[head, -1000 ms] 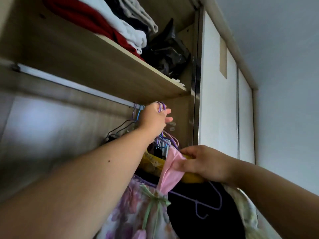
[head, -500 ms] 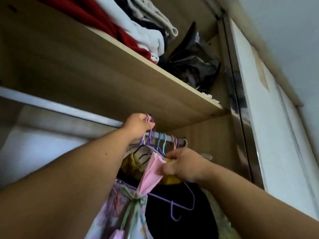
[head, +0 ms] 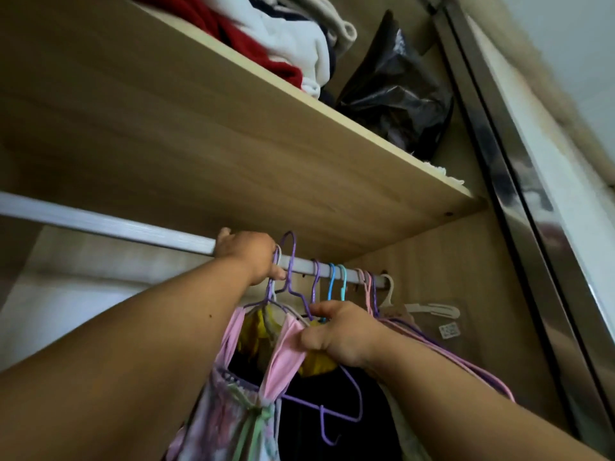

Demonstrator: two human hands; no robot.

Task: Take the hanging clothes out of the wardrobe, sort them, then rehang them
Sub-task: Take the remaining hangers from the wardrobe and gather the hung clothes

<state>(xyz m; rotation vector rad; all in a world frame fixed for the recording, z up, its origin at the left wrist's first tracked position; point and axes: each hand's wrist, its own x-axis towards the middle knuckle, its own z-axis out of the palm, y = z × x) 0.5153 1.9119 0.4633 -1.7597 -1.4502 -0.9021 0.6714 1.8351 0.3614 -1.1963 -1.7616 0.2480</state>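
The floral dress (head: 233, 424) hung at six o'clock below the rail (head: 100, 224), its pink strap (head: 283, 354) pinched in the right hand (head: 346, 334). At eleven o'clock the left hand (head: 248, 254) curled round the hanger hooks (head: 289, 251); these probably needed lifting clear before pulling out.

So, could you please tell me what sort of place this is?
Most likely a home wardrobe: a rail carries hangers with clothes, folded clothes lie on the shelf above, and a sliding door stands at the right.
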